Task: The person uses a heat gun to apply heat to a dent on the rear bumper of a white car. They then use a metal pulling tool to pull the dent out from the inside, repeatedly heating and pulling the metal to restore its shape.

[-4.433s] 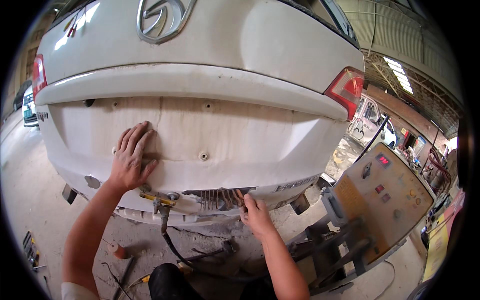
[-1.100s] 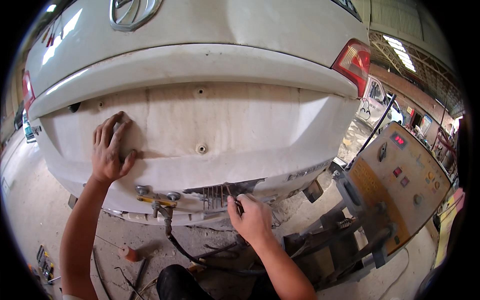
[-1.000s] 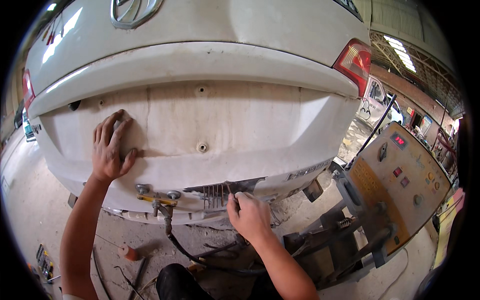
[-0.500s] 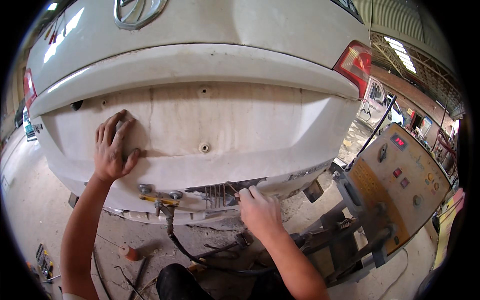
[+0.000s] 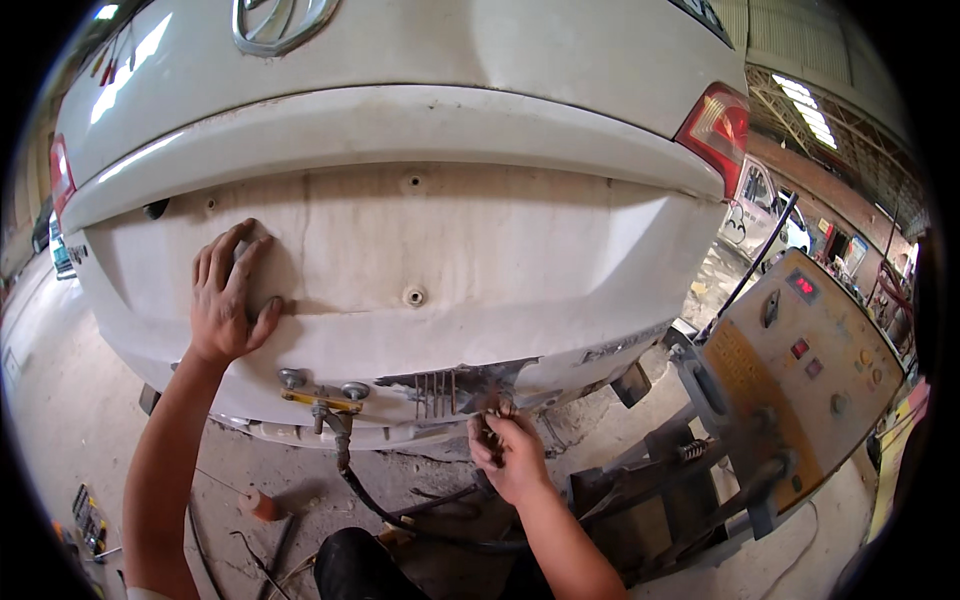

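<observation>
My left hand (image 5: 228, 295) rests on the white rear panel (image 5: 520, 240) of a car, fingers spread and the thumb apart. Lower down, the paint is worn off in a dark bare-metal patch (image 5: 508, 374). A row of several thin metal pins (image 5: 435, 394) stands at that patch. Just below and right of the pins is my right hand (image 5: 515, 455), turned with its palm partly up and its fingers curled in. What it holds, if anything, I cannot make out. Left of the patch, a yellow-barred clamp (image 5: 325, 400) with round metal knobs is fixed to the car.
A black cable (image 5: 365, 497) runs from the clamp along the floor. At right stands a machine with a control panel (image 5: 800, 365) and a red display. Rods and an orange-based tool (image 5: 262, 504) lie on the concrete at lower left, near a bit set (image 5: 88, 520).
My right hand has drawn down from the bare patch and turned over, fingers curling inward. My left hand keeps its place on the panel. The view has shifted slightly.
</observation>
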{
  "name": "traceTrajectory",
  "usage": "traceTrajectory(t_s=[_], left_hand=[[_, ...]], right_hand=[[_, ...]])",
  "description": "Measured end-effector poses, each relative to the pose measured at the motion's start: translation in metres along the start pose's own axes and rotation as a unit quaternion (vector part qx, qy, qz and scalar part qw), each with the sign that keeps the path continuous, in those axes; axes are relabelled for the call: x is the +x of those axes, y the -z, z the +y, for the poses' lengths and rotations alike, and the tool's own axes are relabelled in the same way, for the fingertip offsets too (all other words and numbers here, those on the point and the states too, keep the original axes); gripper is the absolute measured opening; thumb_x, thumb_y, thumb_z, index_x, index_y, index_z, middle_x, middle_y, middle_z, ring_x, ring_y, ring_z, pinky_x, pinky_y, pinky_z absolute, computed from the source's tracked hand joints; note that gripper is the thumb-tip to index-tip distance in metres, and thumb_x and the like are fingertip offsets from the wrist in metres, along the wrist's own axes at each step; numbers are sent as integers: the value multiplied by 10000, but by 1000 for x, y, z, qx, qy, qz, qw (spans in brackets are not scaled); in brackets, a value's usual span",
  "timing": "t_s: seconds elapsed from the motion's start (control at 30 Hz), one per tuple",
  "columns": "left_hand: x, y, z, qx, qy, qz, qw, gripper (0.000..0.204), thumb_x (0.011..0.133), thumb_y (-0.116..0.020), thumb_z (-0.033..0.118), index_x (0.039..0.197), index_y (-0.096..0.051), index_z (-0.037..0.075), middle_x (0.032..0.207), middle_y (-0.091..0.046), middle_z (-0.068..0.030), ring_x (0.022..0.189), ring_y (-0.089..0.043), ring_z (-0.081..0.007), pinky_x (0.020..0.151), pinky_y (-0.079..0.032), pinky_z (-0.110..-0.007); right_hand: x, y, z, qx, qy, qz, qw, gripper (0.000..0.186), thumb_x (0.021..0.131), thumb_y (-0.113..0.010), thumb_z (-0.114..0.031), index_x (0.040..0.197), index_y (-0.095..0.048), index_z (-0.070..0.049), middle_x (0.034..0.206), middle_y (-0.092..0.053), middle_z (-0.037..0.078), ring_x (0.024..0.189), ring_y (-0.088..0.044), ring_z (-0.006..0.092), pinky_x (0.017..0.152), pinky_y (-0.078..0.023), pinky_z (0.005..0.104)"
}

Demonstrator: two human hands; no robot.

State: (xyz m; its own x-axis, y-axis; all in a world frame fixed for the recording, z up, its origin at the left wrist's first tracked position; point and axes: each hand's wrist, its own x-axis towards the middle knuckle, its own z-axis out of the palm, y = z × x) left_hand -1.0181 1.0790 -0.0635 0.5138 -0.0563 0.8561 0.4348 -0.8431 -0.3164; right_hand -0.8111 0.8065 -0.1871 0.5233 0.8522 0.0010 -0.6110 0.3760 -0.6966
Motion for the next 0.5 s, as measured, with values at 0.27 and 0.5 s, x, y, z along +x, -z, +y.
traceTrajectory(t_s=[0.27, 0.5], left_hand=[[2, 0, 1, -4, 9, 3, 1000, 597, 709, -583, 331, 1233, -493, 61, 1310, -434, -206, 1151, -429, -389, 990, -302, -467], [1, 2, 0, -8, 15, 19, 1000, 595, 692, -613, 331, 1220, -513, 75, 1294, -453, -183, 1136, -452, -371, 981, -325, -451]], right_hand=[[8, -6, 16, -490, 271, 48, 827, 357, 876, -623, -249, 623, -491, -34, 529, -457, 16, 446, -424, 100, 415, -298, 294], [14, -36, 8, -663, 374, 64, 645, 366, 882, -565, -231, 619, -515, 19, 540, -519, 182, 512, -500, 370, 455, -385, 373]])
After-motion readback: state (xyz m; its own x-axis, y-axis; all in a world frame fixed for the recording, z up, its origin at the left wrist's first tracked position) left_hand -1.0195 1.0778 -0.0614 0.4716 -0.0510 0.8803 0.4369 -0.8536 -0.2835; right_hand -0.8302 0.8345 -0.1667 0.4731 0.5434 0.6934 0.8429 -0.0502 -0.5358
